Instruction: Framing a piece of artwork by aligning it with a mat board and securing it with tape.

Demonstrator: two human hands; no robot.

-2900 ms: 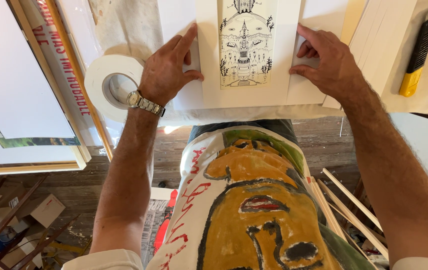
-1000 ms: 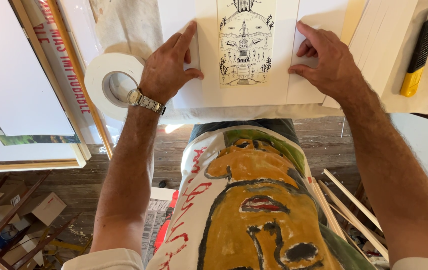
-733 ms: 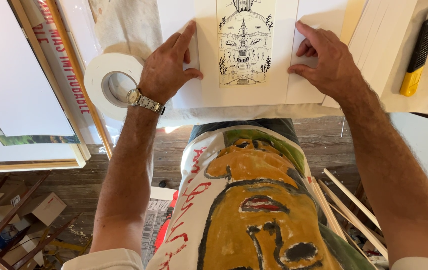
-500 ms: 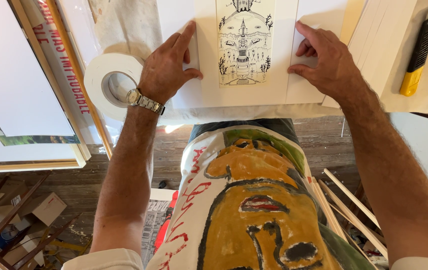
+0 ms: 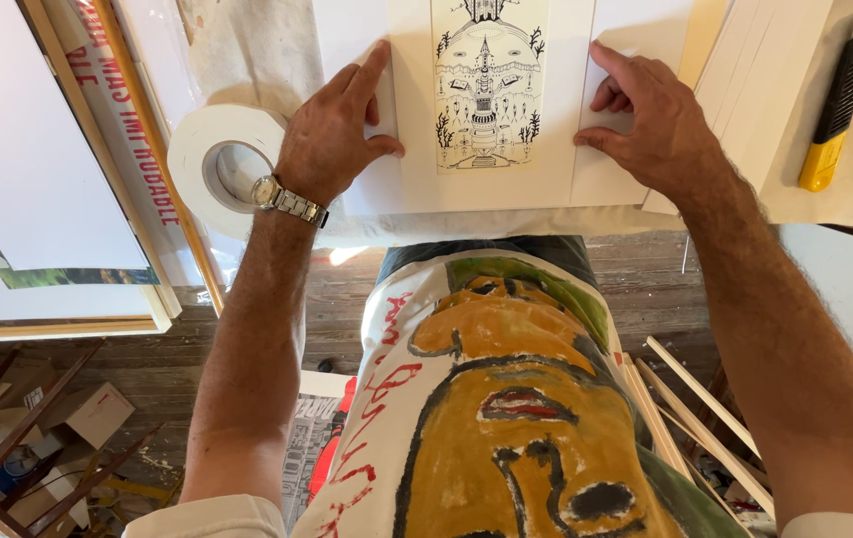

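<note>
White mat board framing a black ink drawing lies at the table's near edge, top cut off by the frame, pressed flat by the open left hand and the right hand, whose curled fingertips hide its edge.

A long white banner with red lettering runs aslant at upper left, between two pale wooden frame strips, just beside the roll of white tape. On the floor at lower left lie several brown cardboard boxes, one with a small red mark on its side, partly behind dark wooden slats. Near the person's front, a sheet of what may be black-and-white newsprint lies on the floor, beside something red.
</note>
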